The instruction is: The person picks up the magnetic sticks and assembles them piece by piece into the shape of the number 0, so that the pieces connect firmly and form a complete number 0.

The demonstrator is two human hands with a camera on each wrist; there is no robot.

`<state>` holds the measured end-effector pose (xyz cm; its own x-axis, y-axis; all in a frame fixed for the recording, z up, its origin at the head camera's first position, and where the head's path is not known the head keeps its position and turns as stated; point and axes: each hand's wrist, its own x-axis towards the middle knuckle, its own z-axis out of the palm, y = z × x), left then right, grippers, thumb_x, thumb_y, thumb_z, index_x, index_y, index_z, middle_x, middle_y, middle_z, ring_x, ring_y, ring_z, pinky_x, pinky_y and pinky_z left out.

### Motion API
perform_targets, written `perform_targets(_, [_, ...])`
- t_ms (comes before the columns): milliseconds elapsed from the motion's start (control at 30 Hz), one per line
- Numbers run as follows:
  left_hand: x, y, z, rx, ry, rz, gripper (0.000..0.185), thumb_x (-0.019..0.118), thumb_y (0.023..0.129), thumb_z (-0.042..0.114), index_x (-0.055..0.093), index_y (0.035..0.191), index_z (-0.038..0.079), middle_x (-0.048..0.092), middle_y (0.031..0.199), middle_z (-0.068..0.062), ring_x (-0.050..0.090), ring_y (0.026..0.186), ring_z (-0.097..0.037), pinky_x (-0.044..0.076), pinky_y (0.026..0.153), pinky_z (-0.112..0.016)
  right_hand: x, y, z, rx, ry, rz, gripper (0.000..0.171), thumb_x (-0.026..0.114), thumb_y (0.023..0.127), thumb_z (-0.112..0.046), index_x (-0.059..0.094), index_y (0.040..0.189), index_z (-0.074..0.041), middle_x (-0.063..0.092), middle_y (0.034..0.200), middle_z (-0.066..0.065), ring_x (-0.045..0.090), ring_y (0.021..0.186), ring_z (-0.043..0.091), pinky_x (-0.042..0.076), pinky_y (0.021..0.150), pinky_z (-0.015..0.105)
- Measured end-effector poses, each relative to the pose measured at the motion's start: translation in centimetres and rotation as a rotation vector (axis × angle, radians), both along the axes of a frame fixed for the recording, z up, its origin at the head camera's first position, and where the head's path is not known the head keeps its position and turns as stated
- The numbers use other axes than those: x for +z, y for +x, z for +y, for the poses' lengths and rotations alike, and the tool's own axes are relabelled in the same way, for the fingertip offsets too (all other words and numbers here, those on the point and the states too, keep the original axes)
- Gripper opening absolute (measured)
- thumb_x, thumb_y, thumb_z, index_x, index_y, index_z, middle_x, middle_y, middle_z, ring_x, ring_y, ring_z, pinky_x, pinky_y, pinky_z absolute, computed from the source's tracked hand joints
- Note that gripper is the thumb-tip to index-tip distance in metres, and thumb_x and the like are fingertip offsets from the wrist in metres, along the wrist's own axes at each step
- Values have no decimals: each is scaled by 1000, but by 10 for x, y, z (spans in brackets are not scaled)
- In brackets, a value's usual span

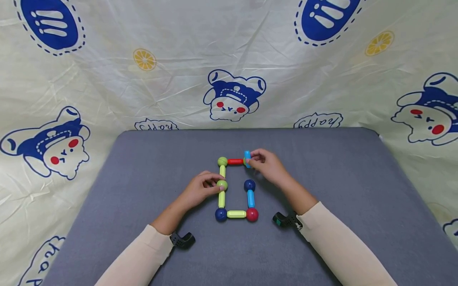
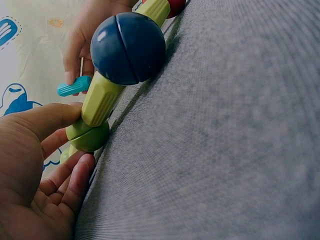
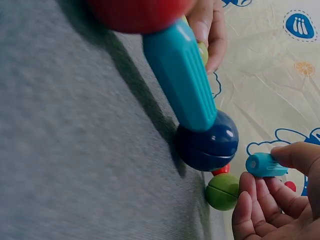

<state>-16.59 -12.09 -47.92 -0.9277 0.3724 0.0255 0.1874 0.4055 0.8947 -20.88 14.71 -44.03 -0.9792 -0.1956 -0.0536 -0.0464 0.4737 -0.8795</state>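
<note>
Head view: a green ball (image 1: 222,184) on the desk (image 1: 143,190) is pinched by the left hand (image 1: 200,190); a blue rod (image 1: 247,158) is pinched by the right hand (image 1: 266,165). Left wrist view: the ball (image 2: 90,137) sits at the fingertips (thumb above). Right wrist view: the rod (image 3: 265,165) is held just above a second green ball (image 3: 222,191).

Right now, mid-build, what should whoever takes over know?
Left hand pinches the green ball midway up the frame's left side.
Right hand holds the loose blue rod at the far right corner.
Done: left side, red rod on top, bottom, and lower right up to the navy ball.
Left: the upper right gap is open.
</note>
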Motion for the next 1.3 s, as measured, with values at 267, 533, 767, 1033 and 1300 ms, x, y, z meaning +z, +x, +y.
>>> perform_targets(267, [0, -1, 0, 0, 13, -9, 28, 78, 89, 22, 76, 116, 16, 63, 99, -8, 55, 90, -14, 45, 75, -23, -3, 11, 1, 18, -15, -61, 35, 65, 100, -22, 59, 126, 0, 67, 110, 17, 64, 88, 25, 52, 74, 32])
perform_targets(533, [1, -1, -1, -6, 4, -9, 27, 78, 90, 24, 76, 115, 17, 61, 97, -5, 55, 88, -15, 45, 75, -23, -11, 13, 2, 41, -13, -84, 31, 65, 100, -21, 59, 118, 2, 69, 103, 16, 64, 86, 23, 52, 72, 30])
perform_targets(767, [2, -1, -2, -4, -5, -9, 26, 78, 89, 24, 76, 115, 19, 61, 96, -4, 55, 88, -15, 46, 75, -23, -13, 16, 3, 47, -11, -115, 32, 66, 99, -22, 60, 118, 3, 69, 102, 16, 64, 84, 20, 53, 72, 30])
perform_targets(1033, [1, -1, -1, -8, -2, -4, 26, 78, 89, 23, 76, 115, 18, 62, 97, -4, 56, 88, -14, 46, 74, -22, -14, 17, 4, 25, 41, -110, 32, 65, 100, -26, 61, 117, 1, 68, 92, 11, 62, 76, 15, 49, 68, 27])
perform_targets(1300, [0, -1, -1, -7, -6, -3, 27, 78, 90, 22, 76, 116, 18, 62, 97, -4, 56, 88, -14, 46, 75, -22, -16, 19, 3, 4, 96, -91, 32, 66, 99, -28, 65, 115, -1, 67, 88, 8, 60, 70, 16, 49, 67, 29])
